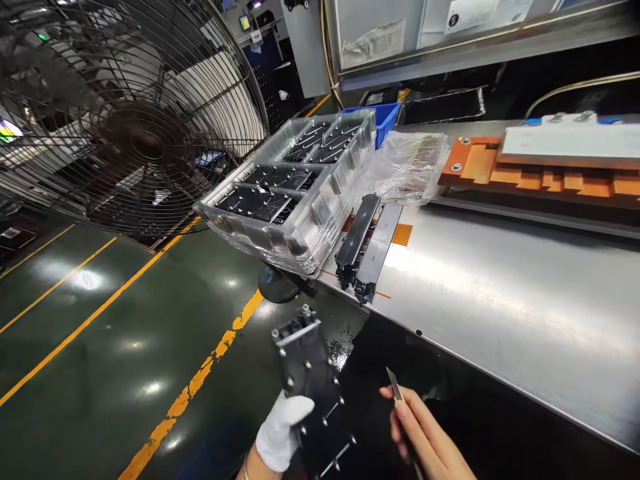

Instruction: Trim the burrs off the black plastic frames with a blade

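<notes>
My left hand (281, 427), in a white glove, grips a long black plastic part (313, 380) by its left edge. Metal pins dot the face of this part, and a bright metal bar crosses its upper end. My bare right hand (420, 430) is closed around a utility knife (395, 387), its blade pointing up and slightly left. A gap separates the blade from the black part. Both hands are in front of the metal bench (500, 280), low in the view. On the bench's near left corner lie two long black parts (367, 247) side by side.
Stacked clear plastic trays (325, 213) with black parts in the top one overhang the bench's left end. Behind them are a blue bin (385, 120) and clear plastic bags (407, 163). An orange fixture (475, 163) with a white block stands right. A large fan (145, 133) is at left.
</notes>
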Demonstrator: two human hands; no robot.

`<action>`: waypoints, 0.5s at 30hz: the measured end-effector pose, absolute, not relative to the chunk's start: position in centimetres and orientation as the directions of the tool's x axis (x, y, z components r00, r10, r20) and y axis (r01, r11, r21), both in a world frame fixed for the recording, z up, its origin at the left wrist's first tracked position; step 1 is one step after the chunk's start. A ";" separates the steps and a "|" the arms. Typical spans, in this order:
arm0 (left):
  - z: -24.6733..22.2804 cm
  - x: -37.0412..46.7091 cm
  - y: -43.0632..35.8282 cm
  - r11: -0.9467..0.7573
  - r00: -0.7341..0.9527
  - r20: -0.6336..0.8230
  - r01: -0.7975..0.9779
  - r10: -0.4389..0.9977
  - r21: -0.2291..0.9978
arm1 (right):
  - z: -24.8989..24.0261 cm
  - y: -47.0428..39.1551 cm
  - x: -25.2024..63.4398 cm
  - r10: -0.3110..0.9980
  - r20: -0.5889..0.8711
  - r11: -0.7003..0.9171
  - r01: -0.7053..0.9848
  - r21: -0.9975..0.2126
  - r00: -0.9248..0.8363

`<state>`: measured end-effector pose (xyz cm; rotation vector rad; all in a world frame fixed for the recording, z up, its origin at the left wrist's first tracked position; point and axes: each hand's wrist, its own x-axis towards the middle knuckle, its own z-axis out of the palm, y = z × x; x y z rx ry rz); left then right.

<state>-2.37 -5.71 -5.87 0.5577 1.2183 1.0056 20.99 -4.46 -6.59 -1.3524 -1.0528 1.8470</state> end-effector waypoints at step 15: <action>-6.4 -0.8 -6.5 -0.316 0.249 0.222 0.878 0.943 0.359 | -3.8 0.4 22.1 0.943 0.173 0.293 0.465 -0.835 -0.283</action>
